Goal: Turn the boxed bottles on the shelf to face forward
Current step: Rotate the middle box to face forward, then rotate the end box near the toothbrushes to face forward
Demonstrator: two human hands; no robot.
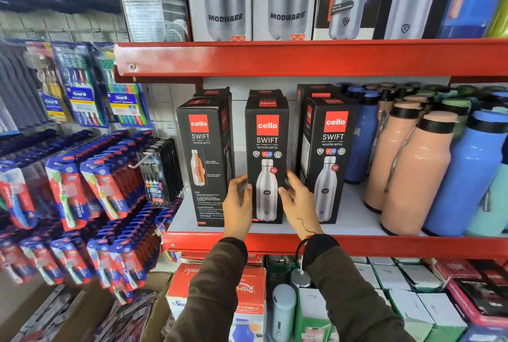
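Observation:
Three black Cello Swift bottle boxes stand in a row on the white shelf [354, 215]. The middle box [267, 149] shows its front with a steel bottle picture. My left hand [238, 201] grips its lower left edge and my right hand [298, 198] presses its lower right edge. The left box [204, 160] is turned, showing a panel with an orange cutaway bottle and small text. The right box [330, 160] faces forward. More black boxes stand behind them, mostly hidden.
Loose peach bottles [412, 176] and blue bottles [464, 176] crowd the shelf's right side. A red shelf lip [384, 245] runs below and a red shelf [302, 57] above carries Modware boxes. Hanging toothbrush packs [82, 190] fill the left.

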